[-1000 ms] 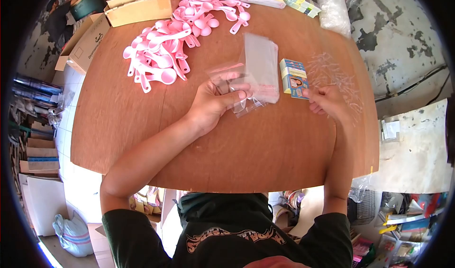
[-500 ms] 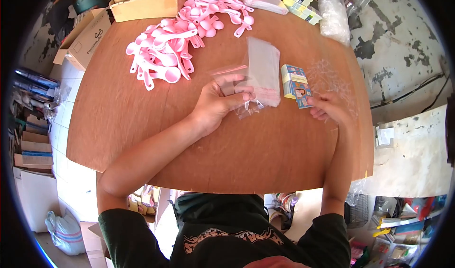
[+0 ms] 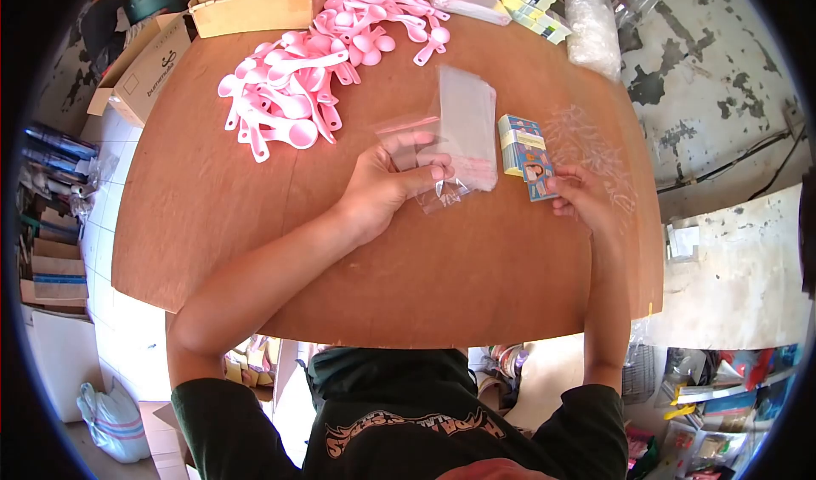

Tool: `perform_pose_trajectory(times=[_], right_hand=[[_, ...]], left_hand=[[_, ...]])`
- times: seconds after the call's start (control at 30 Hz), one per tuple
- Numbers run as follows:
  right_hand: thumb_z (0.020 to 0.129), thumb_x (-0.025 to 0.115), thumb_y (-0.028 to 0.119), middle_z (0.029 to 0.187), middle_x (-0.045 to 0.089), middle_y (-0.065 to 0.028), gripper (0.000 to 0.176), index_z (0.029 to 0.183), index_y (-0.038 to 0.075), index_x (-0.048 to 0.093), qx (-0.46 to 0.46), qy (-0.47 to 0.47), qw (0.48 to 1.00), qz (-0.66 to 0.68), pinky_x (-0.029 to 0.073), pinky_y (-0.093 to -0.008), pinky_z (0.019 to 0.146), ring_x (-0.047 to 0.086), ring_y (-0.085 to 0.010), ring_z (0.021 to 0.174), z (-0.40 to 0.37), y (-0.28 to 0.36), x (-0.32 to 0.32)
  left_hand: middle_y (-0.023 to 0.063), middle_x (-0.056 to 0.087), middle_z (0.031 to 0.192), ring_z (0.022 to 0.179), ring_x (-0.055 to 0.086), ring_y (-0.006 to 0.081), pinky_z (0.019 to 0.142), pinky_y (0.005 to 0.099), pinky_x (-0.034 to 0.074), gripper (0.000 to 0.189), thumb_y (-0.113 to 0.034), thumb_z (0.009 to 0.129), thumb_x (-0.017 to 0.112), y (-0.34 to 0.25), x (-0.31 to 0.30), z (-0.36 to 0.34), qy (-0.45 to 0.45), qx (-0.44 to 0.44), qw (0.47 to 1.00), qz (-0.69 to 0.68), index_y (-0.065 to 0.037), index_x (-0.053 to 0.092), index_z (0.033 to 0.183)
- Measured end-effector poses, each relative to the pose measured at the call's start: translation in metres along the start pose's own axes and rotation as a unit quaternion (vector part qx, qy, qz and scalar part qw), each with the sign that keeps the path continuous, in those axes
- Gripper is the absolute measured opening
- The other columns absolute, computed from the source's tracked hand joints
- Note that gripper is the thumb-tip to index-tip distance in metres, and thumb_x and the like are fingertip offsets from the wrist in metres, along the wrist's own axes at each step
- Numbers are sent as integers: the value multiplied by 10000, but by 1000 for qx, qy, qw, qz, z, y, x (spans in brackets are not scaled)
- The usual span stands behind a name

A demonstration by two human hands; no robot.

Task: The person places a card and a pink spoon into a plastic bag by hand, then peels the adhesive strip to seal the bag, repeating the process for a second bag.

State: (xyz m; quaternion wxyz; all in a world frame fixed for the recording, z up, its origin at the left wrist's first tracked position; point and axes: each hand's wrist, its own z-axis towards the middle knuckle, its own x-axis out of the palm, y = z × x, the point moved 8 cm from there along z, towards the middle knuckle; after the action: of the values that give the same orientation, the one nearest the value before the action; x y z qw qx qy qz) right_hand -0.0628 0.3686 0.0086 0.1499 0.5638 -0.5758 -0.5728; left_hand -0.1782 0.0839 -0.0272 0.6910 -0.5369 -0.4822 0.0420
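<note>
My left hand (image 3: 374,187) is closed on a clear plastic bag (image 3: 445,194), pinched between thumb and fingers. Right beside it lies a pile of clear bags (image 3: 469,110) with pinkish strips near its lower end. My right hand (image 3: 586,198) pinches the near corner of a printed blue card (image 3: 538,184). That card juts out toward me from a stack of cards (image 3: 516,136) wrapped with a pale band, and its far end still overlaps the stack.
Pink plastic scoops (image 3: 289,89) are heaped at the back left, before a cardboard box (image 3: 255,8). More card bundles (image 3: 535,8) and a roll of clear plastic (image 3: 591,38) sit at the back right. Thin clear strands (image 3: 586,132) lie beyond my right hand.
My right hand has drawn the card slightly farther out of the stack, toward me. The left hand keeps its hold on the bag. The whole view has shifted a little.
</note>
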Motion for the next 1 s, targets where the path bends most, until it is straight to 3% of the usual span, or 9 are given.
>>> perform_pose_trajectory(times=[0.17,0.23,0.27,0.33,0.47,0.63,1.0], right_hand=[[833,692,189,858,636,-44,290,1037,4,602,-14,48,999,-17,499,-234,574,576,-84,655,-37,0,-5],[865,662,172,792,647,-45,230,1015,3,623,-78,126,985,-86,493,-224,556,588,-83,636,-54,14,5],[865,662,172,792,647,-45,230,1015,3,623,-75,123,986,-82,493,-224,556,588,-83,636,-56,17,7],[884,633,153,765,649,-52,178,980,3,630,-167,113,979,-17,491,-220,539,600,-86,619,-57,44,26],[888,627,144,779,654,-64,158,957,2,627,-150,27,986,66,500,-226,532,610,-92,607,-43,54,60],[889,625,139,779,653,-70,159,947,-9,618,-88,126,976,153,513,-237,508,611,-102,583,-52,33,112],[889,632,136,758,654,-65,167,949,-19,624,-101,115,973,172,503,-222,501,607,-93,571,-57,33,132]], left_hand=[[126,604,1124,1051,609,203,914,345,522,433,60,834,620,2,-4,1,-1,10,1000,-8,-41,465,1226],[125,606,1124,1047,611,204,911,341,523,428,54,834,624,3,-6,3,5,13,1000,-16,-43,472,1221],[123,608,1124,1043,613,205,907,336,525,422,49,834,629,3,-3,3,17,14,1000,-22,-46,478,1216],[122,614,1118,1032,618,205,896,339,530,414,43,833,634,3,-2,2,3,2,1000,-18,-54,488,1208],[123,620,1125,1014,626,203,868,349,538,401,28,832,645,-5,-7,-1,-35,35,998,-29,-80,503,1191],[122,624,1126,1022,623,201,861,345,531,390,20,833,650,-11,-19,0,-93,68,993,-40,-85,508,1181],[128,632,1118,999,627,185,836,317,525,426,11,823,665,-6,-19,2,-89,56,994,17,-73,501,1207]])
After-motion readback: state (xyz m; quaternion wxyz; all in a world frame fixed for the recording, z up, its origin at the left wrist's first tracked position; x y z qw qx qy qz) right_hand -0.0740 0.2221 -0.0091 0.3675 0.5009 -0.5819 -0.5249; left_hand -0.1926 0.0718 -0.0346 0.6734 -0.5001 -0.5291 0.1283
